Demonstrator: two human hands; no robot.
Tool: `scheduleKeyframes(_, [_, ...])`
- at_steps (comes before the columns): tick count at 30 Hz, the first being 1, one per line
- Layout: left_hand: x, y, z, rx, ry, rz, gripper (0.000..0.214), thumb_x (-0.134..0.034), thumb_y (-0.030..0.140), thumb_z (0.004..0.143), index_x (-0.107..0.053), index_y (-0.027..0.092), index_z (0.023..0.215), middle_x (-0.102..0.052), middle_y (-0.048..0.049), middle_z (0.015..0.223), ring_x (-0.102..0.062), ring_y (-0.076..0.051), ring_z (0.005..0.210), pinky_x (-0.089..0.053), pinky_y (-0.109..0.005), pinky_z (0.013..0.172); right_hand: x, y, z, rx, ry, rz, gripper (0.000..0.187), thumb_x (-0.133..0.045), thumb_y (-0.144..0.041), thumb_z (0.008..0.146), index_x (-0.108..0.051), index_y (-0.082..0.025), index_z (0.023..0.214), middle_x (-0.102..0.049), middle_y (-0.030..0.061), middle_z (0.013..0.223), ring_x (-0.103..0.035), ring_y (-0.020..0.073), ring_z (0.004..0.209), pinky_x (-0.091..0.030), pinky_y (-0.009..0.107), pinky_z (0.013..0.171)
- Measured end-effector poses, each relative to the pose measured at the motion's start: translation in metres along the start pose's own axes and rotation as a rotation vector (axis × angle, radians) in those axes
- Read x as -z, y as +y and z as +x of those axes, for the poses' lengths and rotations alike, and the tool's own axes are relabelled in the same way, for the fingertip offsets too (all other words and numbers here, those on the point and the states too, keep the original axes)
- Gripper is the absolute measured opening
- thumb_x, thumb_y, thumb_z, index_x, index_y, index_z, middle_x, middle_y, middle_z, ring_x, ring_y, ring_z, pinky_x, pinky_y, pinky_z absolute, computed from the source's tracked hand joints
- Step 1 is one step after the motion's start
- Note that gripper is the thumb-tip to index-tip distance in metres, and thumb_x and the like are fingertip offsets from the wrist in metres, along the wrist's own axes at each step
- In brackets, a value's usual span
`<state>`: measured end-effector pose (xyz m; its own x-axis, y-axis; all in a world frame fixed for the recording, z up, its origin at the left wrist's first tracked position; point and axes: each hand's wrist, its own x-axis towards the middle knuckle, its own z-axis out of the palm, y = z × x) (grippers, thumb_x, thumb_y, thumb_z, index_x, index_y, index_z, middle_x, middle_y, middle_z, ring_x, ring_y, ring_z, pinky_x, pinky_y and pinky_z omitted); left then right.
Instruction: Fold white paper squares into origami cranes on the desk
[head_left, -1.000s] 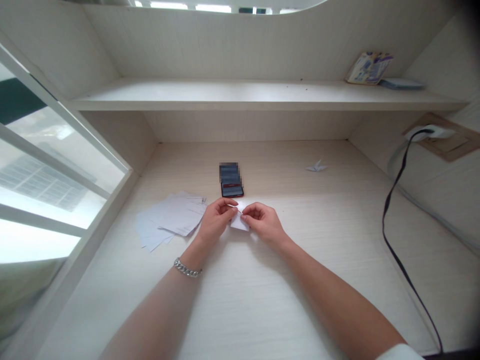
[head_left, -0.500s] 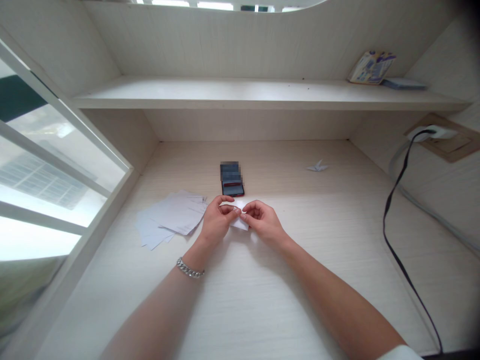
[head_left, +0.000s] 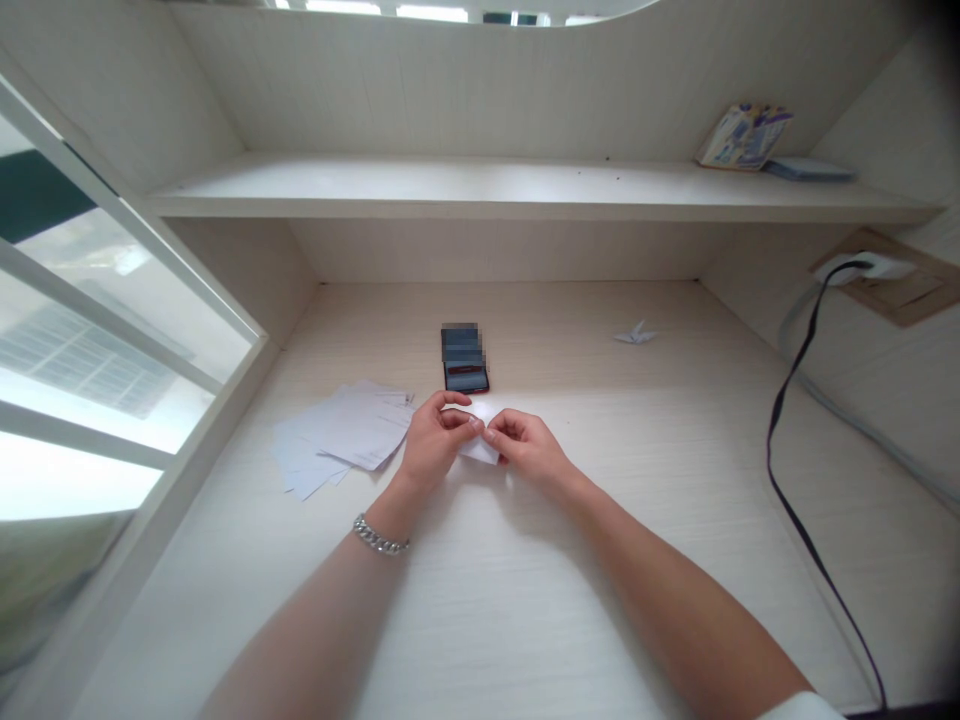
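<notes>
A small white folded piece of paper [head_left: 481, 449] lies on the pale wooden desk [head_left: 487, 600], pinched between both hands. My left hand [head_left: 433, 440], with a metal bracelet at the wrist, grips its left edge with closed fingers. On the paper's right edge my right hand [head_left: 527, 447] is closed in a pinch as well. The fingertips of both hands meet over the paper. A dark phone [head_left: 463, 358] lies just beyond the hands.
A loose pile of white sheets [head_left: 337, 433] lies left of the hands. A small folded paper figure [head_left: 634, 333] sits far right. A black cable [head_left: 795, 420] runs from a wall socket [head_left: 874, 267] down the right side. A packet [head_left: 742, 135] rests on the upper shelf. A window is at left.
Both hands have kept hold of the paper; the fingers drew slightly closer together and shifted a little on its top edge.
</notes>
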<state>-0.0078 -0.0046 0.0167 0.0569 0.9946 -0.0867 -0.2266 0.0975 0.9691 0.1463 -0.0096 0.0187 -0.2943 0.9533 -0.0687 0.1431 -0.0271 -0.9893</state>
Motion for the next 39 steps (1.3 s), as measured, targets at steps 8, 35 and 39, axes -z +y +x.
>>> scheduleKeyframes(8, [0.001, 0.003, 0.002, -0.021, 0.093, -0.010, 0.040, -0.076, 0.024, 0.058, -0.051, 0.017, 0.089, -0.064, 0.0006, 0.064, -0.059, -0.012, 0.057, -0.044, -0.024, 0.057, 0.000, -0.001, 0.000, -0.064, -0.038, 0.039, 0.025, -0.057, -0.041, 0.077, -0.055, -0.017, 0.070, -0.057, -0.0008, 0.053, -0.054, 0.0124, 0.049, -0.041, 0.024, 0.050])
scheduleKeyframes(35, [0.000, 0.002, 0.002, 0.016, 0.038, -0.055, 0.034, -0.073, 0.024, 0.060, -0.057, 0.017, 0.089, -0.064, 0.0004, 0.062, -0.058, -0.012, 0.056, -0.043, -0.023, 0.057, -0.001, 0.003, 0.001, -0.058, -0.021, 0.109, 0.029, -0.063, -0.046, 0.071, -0.057, -0.017, 0.072, -0.056, -0.0013, 0.056, -0.055, 0.0129, 0.049, -0.044, 0.025, 0.050])
scheduleKeyframes(39, [0.001, 0.005, 0.003, 0.081, 0.042, -0.142, 0.029, -0.068, 0.028, 0.067, -0.056, 0.017, 0.092, -0.064, -0.0009, 0.063, -0.059, -0.013, 0.057, -0.045, -0.026, 0.056, 0.000, 0.006, 0.001, -0.053, -0.015, 0.154, 0.028, -0.064, -0.044, 0.071, -0.057, -0.017, 0.070, -0.056, -0.0017, 0.057, -0.054, 0.0123, 0.049, -0.043, 0.025, 0.050])
